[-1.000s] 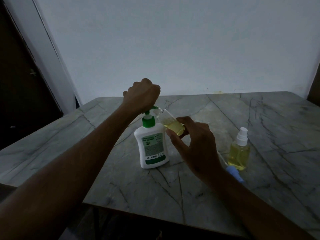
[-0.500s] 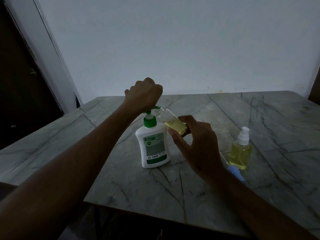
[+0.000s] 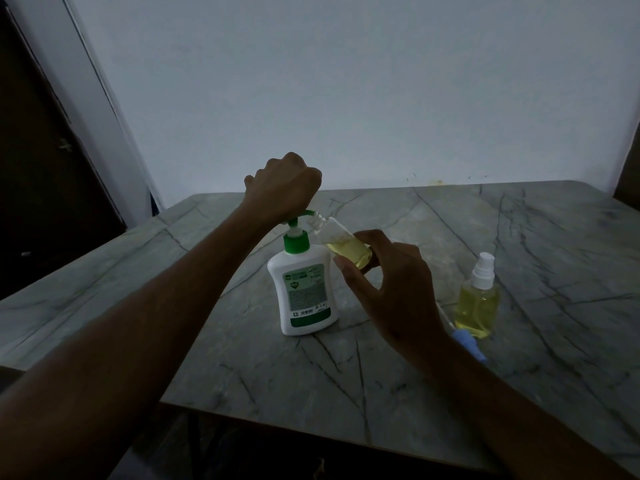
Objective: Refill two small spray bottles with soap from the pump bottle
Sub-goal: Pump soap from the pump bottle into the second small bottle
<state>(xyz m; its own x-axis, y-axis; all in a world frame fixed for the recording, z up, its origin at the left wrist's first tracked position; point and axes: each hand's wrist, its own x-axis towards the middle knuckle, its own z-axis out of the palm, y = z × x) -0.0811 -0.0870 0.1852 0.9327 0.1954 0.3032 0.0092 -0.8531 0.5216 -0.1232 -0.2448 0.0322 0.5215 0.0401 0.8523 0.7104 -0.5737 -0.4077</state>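
Observation:
A white pump bottle [image 3: 303, 296] with a green collar stands mid-table. My left hand [image 3: 285, 188] sits on its green pump head [image 3: 304, 213] as a closed fist, fingers curled and holding nothing. My right hand [image 3: 388, 282] pinches a small clear bottle [image 3: 346, 245], uncapped and tilted, with its neck at the pump's nozzle. Yellow soap fills its lower part. A second small spray bottle [image 3: 477, 306], with a white sprayer on top and yellow liquid inside, stands upright to the right.
A blue sprayer head with a thin tube [image 3: 467, 342] lies on the grey marble table [image 3: 346, 393] between my right wrist and the standing bottle. A white wall is behind. A dark doorway is at the left.
My left fist has come up slightly with the pump head, and the white stem under it shows more. My right hand keeps the small bottle at the nozzle.

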